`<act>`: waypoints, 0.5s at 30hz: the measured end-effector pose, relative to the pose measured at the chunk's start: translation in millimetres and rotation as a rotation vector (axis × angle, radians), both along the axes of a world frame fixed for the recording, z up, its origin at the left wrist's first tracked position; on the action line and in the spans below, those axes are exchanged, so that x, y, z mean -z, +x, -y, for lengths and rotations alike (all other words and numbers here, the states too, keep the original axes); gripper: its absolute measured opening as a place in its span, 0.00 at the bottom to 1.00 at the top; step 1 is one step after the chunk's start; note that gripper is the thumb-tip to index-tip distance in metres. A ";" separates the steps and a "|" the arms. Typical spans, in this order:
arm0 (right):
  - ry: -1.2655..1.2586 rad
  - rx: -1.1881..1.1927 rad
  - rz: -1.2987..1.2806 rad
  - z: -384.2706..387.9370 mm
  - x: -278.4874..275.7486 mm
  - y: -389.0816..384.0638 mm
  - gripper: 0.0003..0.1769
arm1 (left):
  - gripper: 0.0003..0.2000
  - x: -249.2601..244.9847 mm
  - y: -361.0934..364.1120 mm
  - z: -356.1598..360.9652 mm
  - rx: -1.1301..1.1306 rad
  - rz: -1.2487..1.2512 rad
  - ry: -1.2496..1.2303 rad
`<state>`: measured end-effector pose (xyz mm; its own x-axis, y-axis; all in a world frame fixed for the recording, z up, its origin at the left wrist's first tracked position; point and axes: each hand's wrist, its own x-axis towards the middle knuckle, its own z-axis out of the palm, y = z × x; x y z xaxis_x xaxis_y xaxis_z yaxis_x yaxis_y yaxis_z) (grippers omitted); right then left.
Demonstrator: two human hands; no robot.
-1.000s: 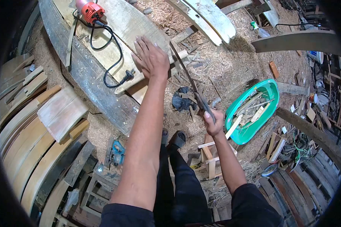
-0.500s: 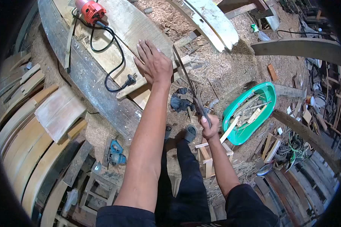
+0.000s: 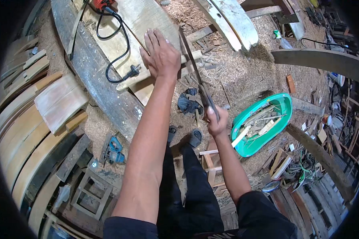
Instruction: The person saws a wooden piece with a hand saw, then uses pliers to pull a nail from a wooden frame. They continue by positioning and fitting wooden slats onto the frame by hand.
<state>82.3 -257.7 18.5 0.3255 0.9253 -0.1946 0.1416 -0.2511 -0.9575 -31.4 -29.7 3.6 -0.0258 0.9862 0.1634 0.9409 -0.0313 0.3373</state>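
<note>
My left hand (image 3: 161, 55) lies flat with its fingers stretched out on a wide pale wooden board (image 3: 147, 18), close to the board's right end. In my right hand (image 3: 217, 121) is the handle of a handsaw (image 3: 195, 67), fingers wrapped round it. The narrow dark blade, seen nearly edge-on, runs up and away from me across that right end, just right of my left hand. How deep its teeth sit in the wood is hidden. A black plug (image 3: 134, 71) and its cord lie on the board left of my left hand, leading to a red power tool (image 3: 103, 4).
The board rests on a worn grey bench (image 3: 91, 75). A green tub (image 3: 249, 151) with wood scraps stands right of my right hand. A blue power tool (image 3: 115, 150) lies on the sawdust-covered floor. Curved planks (image 3: 32, 147) are stacked at left; a pale slab (image 3: 235, 24) stands beyond.
The handsaw and my right hand have slid forward, its tip now reaching farther along the board. My left hand stays on the board. The whole view has shifted slightly.
</note>
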 end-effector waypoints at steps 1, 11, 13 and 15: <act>0.027 0.006 -0.007 -7.7 2.1 -2.6 0.22 | 0.26 -0.4 0.7 -1.7 -0.004 0.011 0.002; 0.081 -0.062 0.042 40.5 5.9 2.5 0.23 | 0.28 -1.9 0.7 -2.4 -0.021 -0.015 -0.056; 0.119 -0.021 0.017 42.6 13.7 -4.9 0.23 | 0.27 -2.0 0.5 -1.7 -0.022 -0.003 -0.049; 0.029 0.046 0.011 44.3 2.3 -4.7 0.23 | 0.27 1.5 0.8 -1.2 -0.021 0.019 0.004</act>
<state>77.6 -302.0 16.3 0.3699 0.9145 -0.1639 0.1413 -0.2297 -0.9629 -30.7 -28.5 2.1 -0.0492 0.9848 0.1664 0.9347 -0.0133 0.3551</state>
